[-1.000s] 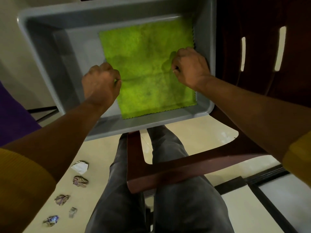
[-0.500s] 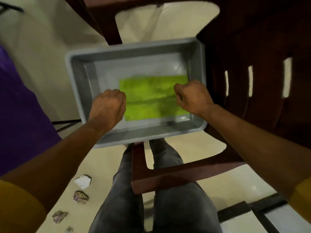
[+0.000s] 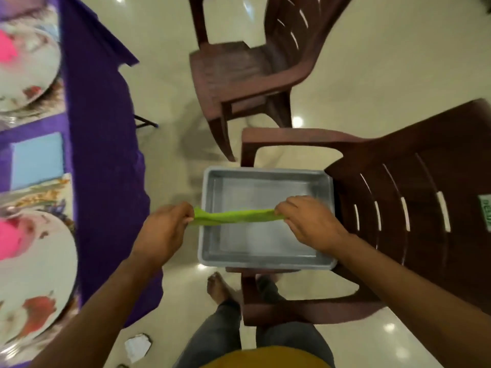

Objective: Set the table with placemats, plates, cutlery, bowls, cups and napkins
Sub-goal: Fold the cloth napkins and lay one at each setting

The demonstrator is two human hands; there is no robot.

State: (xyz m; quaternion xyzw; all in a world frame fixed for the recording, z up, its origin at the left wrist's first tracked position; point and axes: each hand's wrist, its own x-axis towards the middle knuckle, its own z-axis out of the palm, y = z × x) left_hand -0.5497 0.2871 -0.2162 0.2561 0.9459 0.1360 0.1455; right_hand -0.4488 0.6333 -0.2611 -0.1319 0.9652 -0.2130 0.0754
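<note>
Glossy cream floor, brown chair [image 3: 398,208] holding a grey tray [image 3: 265,256]. Left hand [image 3: 164,229] and right hand [image 3: 308,221] each pinch an end of a green napkin [image 3: 233,216], stretched above the tray. Best kept taut while carried to the purple-clothed surface [image 3: 101,128].

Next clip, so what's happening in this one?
A person is holding a green cloth napkin stretched between both hands, the left hand gripping one end and the right hand the other. The cloth hangs above a grey plastic tub that sits on a dark brown plastic chair. To the left, a table under a purple tablecloth already carries white plates on patterned placemats.
</note>
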